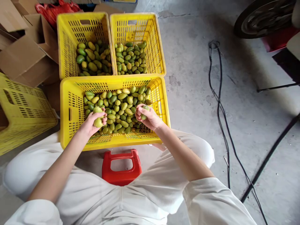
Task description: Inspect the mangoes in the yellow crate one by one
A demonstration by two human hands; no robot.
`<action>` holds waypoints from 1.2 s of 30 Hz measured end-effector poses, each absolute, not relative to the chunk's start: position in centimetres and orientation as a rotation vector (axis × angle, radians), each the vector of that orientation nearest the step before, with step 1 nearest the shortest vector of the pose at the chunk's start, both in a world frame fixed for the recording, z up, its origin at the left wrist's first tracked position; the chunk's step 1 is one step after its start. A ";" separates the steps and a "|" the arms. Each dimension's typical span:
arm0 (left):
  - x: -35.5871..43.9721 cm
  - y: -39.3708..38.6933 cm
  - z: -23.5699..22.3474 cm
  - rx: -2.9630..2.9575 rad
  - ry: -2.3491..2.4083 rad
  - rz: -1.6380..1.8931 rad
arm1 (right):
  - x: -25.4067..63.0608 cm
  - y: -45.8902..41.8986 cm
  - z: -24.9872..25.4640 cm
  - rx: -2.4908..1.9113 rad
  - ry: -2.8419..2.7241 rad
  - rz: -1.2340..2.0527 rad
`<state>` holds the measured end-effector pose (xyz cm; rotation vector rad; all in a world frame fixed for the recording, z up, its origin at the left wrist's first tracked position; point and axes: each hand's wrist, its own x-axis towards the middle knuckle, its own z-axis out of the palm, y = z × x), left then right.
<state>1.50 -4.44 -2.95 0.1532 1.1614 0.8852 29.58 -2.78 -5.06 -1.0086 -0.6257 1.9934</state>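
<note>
My left hand (95, 120) is closed round two pale green, oval fruits (97, 122), held above the left part of the near yellow crate (114, 144). Over the right part of the same crate, my right hand (148, 116) grips a darker green fruit (143, 116). Below both hands, many green and yellowish oval fruits (122, 106) lie heaped in the crate. Behind it stand two more yellow crates. The back left crate (67, 47) holds larger green fruits (93, 59), and the back right crate (153, 37) holds smaller ones (131, 57).
A red plastic stool (122, 178) stands between my legs. At left are another yellow crate (30, 109), cardboard boxes (25, 59) and a red plastic bag (55, 12). Black cables (219, 100) cross the concrete floor at right, near a wheel (257, 18).
</note>
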 end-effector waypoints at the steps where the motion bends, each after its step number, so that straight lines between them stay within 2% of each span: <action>1: 1.4 -4.4 -3.0 0.161 1.131 0.879 | 29.5 -2.8 -5.1 -0.984 -0.612 1.983; 16: 1.5 -5.2 -3.7 0.371 0.918 0.868 | 29.5 -2.8 -4.8 -0.969 -0.528 2.010; 22: 1.7 -5.1 -3.3 0.266 1.068 0.923 | 30.0 -2.4 -4.5 -1.099 -0.544 1.970; 27: 1.6 -4.9 -3.2 0.274 1.081 0.856 | 29.6 -2.8 -4.4 -1.169 -0.664 2.067; 36: 2.0 -4.9 -3.2 0.277 1.081 0.918 | 29.0 -3.1 -5.2 -1.057 -0.468 2.039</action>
